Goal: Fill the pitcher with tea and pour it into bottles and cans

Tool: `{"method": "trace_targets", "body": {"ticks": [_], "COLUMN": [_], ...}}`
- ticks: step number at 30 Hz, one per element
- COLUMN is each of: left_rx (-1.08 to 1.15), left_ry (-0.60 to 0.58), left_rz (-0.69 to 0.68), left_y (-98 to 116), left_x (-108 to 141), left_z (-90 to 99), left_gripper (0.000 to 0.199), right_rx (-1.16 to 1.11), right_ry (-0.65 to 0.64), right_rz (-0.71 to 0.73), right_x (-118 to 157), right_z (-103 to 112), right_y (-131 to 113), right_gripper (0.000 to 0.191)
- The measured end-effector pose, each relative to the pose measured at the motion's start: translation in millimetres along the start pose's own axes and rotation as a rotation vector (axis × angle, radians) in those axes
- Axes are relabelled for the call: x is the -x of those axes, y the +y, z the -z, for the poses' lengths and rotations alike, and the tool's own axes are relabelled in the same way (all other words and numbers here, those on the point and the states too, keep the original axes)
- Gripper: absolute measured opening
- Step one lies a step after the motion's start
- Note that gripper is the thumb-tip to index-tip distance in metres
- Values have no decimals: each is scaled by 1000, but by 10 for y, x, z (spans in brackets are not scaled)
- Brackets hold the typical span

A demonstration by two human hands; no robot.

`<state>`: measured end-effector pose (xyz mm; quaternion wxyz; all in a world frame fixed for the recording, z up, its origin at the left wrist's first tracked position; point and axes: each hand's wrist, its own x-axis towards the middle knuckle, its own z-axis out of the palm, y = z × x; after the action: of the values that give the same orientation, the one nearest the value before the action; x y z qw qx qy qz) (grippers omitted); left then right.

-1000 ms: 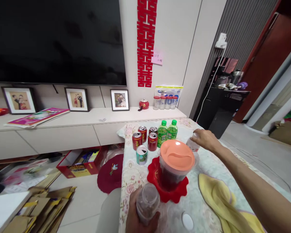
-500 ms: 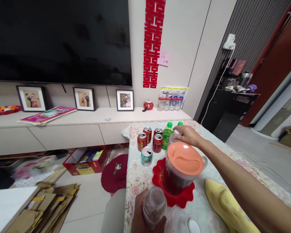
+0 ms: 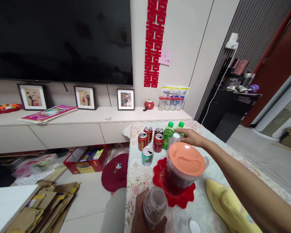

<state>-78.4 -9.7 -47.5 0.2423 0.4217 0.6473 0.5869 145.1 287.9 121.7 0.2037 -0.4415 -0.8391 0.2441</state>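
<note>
My right grip [image 3: 190, 137] has just freed cap of white-capped bottle [image 3: 173, 141], fingers loosely spread, side contact unclear; bottle stands beside green-topped bottles [image 3: 168, 136], behind orange-lidded pitcher [image 3: 186, 159]; left grip [image 3: 140, 212] clasps clear plastic container [image 3: 155, 205].

You face a pale panelled wall [image 3: 179, 42] with a large dark television [image 3: 60, 42], its screen carrying faint reflections. Below it runs a long, low white cabinet [image 3: 68, 132], topped by three framed photos [image 3: 83, 97]. A red strip of cut-out characters [image 3: 155, 45] hangs beside the television (a pink note [image 3: 164, 57] sits at its edge). To your right you have grey ribbed panelling [image 3: 248, 38], a black cabinet [image 3: 232, 113] and a reddish-brown door [image 3: 271, 74]; light tiles [image 3: 87, 200] cover your floor.
</note>
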Motion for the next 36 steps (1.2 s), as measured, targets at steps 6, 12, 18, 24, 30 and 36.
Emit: {"method": "trace_targets", "body": {"ticks": [6,12,18,24,30,36], "left_rx": [34,45,56,119,146,232], "left_ry": [48,-14,-32,-55,-113,-128], "left_rz": [12,43,128,142,135,99], "left_y": [-110,-194,-22,213,483,700], "left_x": [-8,-3,-52,-123,-321,-696], "left_z": [-39,-24,51,139,229,158], "left_gripper": [68,74,78,82,77,71], "right_rx": [-247,-561,-820,-976,-1043,-1065], "right_ry": [223,288,367,494,665,768], "right_rz": [-132,-220,-152,-72,-82,-124], "right_x": [704,1382,1468,1319,1305,1328], "right_z": [104,-222,-587,-873,-988,-894], "right_y": [6,-8,124,266,112,-237], "right_gripper": [44,66,67,49,52,69]}}
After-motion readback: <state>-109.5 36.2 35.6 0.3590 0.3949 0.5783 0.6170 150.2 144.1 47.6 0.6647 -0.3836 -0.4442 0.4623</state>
